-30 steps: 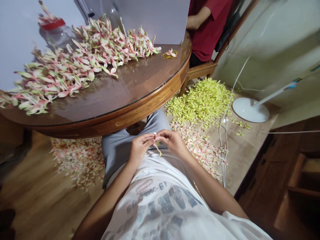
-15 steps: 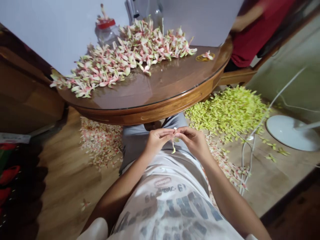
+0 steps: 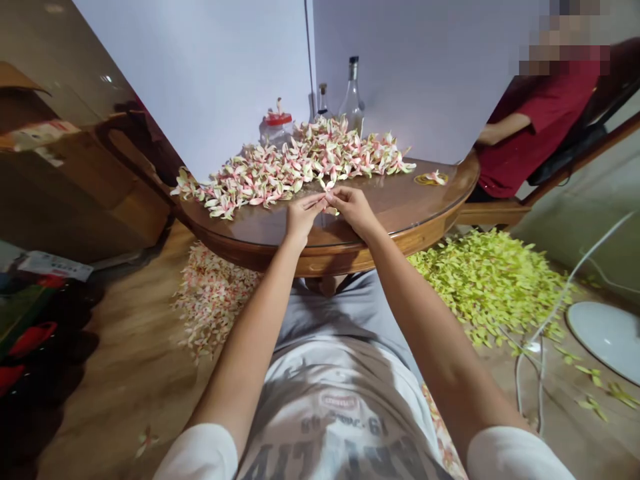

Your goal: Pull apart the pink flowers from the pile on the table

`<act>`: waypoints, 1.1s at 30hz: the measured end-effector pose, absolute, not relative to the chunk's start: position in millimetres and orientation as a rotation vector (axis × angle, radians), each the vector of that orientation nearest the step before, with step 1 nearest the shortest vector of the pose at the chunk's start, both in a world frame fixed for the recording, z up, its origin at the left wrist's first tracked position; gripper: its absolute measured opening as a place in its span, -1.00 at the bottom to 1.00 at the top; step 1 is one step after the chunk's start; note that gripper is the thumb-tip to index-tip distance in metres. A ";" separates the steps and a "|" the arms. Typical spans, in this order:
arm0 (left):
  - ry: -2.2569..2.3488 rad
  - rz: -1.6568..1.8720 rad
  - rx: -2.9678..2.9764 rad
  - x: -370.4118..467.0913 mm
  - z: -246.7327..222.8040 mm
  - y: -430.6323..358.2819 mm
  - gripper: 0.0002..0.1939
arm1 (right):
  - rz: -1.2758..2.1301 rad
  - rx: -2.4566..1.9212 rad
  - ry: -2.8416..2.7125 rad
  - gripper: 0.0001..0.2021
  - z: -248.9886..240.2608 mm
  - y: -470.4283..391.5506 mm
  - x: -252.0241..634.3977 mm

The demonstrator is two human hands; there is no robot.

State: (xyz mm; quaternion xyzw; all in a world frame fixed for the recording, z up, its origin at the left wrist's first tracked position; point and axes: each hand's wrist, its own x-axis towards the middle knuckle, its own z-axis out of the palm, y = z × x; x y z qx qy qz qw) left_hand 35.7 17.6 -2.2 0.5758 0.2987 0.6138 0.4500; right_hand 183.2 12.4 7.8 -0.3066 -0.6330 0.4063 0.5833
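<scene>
Pink-and-cream flower pieces (image 3: 295, 167) heaped along the round table's (image 3: 400, 220) far edge, fingertips at its front.

This looks like a room in a home. Under the hands is a round wooden table (image 3: 400, 220) with a heap of pink flowers (image 3: 300, 167). Behind the heap stand bottles (image 3: 353, 100). Right of the hands a person sits on a wooden chair (image 3: 500, 212), near a fan base (image 3: 607, 337) on the wood floor (image 3: 125, 373).

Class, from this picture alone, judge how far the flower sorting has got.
Done: heaps of yellow-green pieces and pink bits on the floor. In hand: left hand and right hand pinch at the edge of the flower pile. Left: that large pile on the table.
</scene>
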 end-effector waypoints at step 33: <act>0.666 1.488 1.349 32.2 -4.4 8.8 -0.73 | 0.827 -0.785 -1.554 -0.61 8.5 -6.7 186.6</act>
